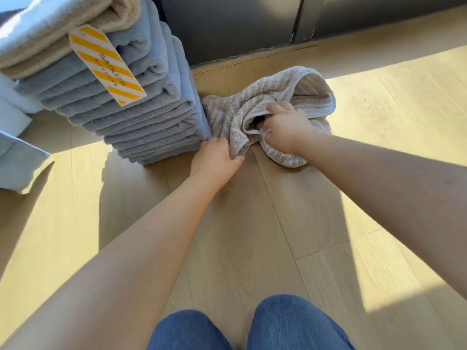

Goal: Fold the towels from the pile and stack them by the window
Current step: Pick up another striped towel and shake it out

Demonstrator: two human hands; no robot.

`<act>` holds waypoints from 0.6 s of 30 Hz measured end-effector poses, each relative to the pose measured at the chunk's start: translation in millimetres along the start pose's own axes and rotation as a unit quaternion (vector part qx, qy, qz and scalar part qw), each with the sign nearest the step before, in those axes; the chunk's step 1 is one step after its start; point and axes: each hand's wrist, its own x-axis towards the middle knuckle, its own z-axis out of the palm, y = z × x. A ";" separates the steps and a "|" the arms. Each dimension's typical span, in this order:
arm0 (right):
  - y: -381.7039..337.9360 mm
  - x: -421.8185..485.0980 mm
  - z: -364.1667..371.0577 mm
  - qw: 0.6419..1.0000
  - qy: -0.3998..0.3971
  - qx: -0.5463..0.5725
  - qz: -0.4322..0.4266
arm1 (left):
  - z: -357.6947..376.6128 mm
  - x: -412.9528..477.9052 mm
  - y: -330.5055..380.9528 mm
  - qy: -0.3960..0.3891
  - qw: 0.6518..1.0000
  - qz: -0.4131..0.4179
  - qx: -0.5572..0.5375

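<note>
A striped grey-beige towel lies bunched and unfolded on the light wood-plank floor, just in front of a dark wall panel and touching the right side of a tall stack of folded towels. Both bare arms reach forward to it.

The left hand is closed on the near left edge of the striped towel, thumb on the right and fingers curled over the cloth, right at the bottom corner of the stack. The right hand is buried in the middle of the towel, fingers bent and gripping a fold of the hemmed edge, so a dark pocket opens in the cloth beside the fingers.

The stack is mostly blue-grey folded towels, with beige towels near the top and a pale blue one above them. A paper tag hangs down the front of the stack, white with diagonal yellow stripes. Dark letters run along its middle; they look like "SADUS", but the print is tilted and blurred, so the reading is unsure. Smaller marks beside it cannot be read.

At the left edge lies more pale blue fabric, partly cut off by the frame. At the bottom, two knees in blue jeans show. Sunlight falls in bright patches across the floor, with the arms' shadows between them.
</note>
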 end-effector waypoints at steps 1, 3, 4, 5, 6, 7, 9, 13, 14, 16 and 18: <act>-0.8 2.5 5.0 1.000 -0.011 -0.007 -0.005 | 3.5 2.5 2.3 -0.002 1.000 -0.009 0.001; -1.8 8.7 14.6 0.999 -0.026 -0.021 -0.011 | 8.2 6.9 6.7 -0.008 1.000 -0.019 0.005; -1.9 12.6 18.4 0.999 -0.034 -0.028 -0.014 | 9.4 9.0 8.1 -0.009 1.000 -0.022 0.004; -1.4 16.2 20.8 0.998 -0.042 -0.035 -0.016 | 10.1 11.0 9.4 -0.010 1.000 -0.021 0.000; -0.6 19.2 22.8 0.998 -0.052 -0.045 -0.014 | 10.2 11.8 9.7 -0.010 1.000 -0.019 -0.006; 0.3 21.8 24.1 0.997 -0.059 -0.056 -0.011 | 10.1 12.2 9.0 -0.008 1.000 -0.017 -0.011; 0.4 23.9 22.6 0.996 -0.061 -0.070 0.004 | 8.9 11.1 5.2 0.003 1.000 -0.011 -0.022; 5.7 17.4 8.1 0.997 0.049 -0.046 0.031 | 1.0 1.9 -6.2 0.032 0.996 -0.018 -0.086; 9.5 13.7 4.6 0.996 0.074 -0.027 0.038 | -2.1 -1.4 -10.1 0.041 0.993 -0.020 -0.105; 20.1 4.5 -0.1 0.993 0.107 0.016 0.047 | -7.2 -10.2 -17.6 0.058 0.989 -0.021 -0.134; 30.9 -6.9 -5.7 0.989 0.131 0.036 0.058 | -12.1 -19.1 -24.4 0.082 0.985 -0.022 -0.147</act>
